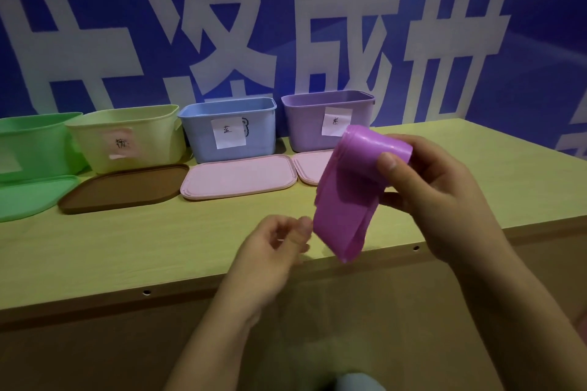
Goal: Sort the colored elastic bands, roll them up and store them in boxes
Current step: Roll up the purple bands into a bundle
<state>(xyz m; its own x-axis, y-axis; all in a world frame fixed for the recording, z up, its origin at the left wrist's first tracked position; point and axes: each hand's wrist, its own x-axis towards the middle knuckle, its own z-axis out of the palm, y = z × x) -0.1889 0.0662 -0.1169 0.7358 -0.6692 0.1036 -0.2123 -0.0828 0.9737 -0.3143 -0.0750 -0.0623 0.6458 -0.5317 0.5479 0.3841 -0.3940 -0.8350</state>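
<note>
My right hand (435,187) grips a wide purple elastic band (349,194) at its upper, partly rolled end, with the thumb on top. The band's loose end hangs down over the table's front edge. My left hand (279,241) is blurred, just left of the hanging end, with its fingers curled and nothing visible in them. Four open boxes stand in a row at the back: green (28,146), yellow (127,133), blue (228,127) and purple (317,114). The purple box sits straight behind the band.
Lids lie flat in front of the boxes: green (28,197), brown (124,187), pink (238,176) and a second pink lid (309,168) partly hidden by the band. The wooden table (127,247) ends at a front edge near my hands. A blue wall with white characters rises behind.
</note>
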